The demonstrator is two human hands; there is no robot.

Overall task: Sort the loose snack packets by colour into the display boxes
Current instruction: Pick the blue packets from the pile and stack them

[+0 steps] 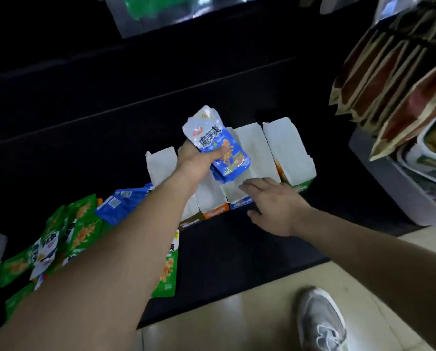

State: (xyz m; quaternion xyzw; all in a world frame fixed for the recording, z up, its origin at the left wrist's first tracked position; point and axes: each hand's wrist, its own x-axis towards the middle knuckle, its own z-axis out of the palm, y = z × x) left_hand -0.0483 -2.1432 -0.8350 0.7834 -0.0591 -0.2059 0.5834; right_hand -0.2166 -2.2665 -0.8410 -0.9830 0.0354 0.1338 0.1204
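L hand (195, 162): fingers curled round a stack of blue packets (220, 144), thumb (215, 152) clamped across the front face, other fingers behind the stack & hidden. Firm grip, stack fanned a bit at the lower end and tilted, top edge pointing away from me. It's in the air, not in any box.

Row of display boxes (286, 145) sits right under & beyond my L fingers, white insides facing up. The held stack hangs over the gap between the 2 middle ones.

R hand (275, 205): flat, palm down, fingers (253, 185) straight & spread, holding nothing. Fingertips are at the near rim of the blue-front box (242, 203). Touching or just above it, can't tell (blur). Orange-front box (215, 212) is just L of those fingertips, green-front box (305, 187) just R of them.

Loose stock is all on the near-L side, back behind my L fingers along the forearm:
- loose blue packets (120, 206) closest to the boxes, backs up
- loose green packets (81, 230) in an overlapping heap further back
- 1 more green packet (166, 271) pokes out on the R side of the forearm

All of it lies on a dark shelf (224, 252).

Far R of my R fingers: rack of hanging brown/red bags (394, 79). Near me, below the R wrist: grey shoe (320, 323) on tile floor (237, 323).
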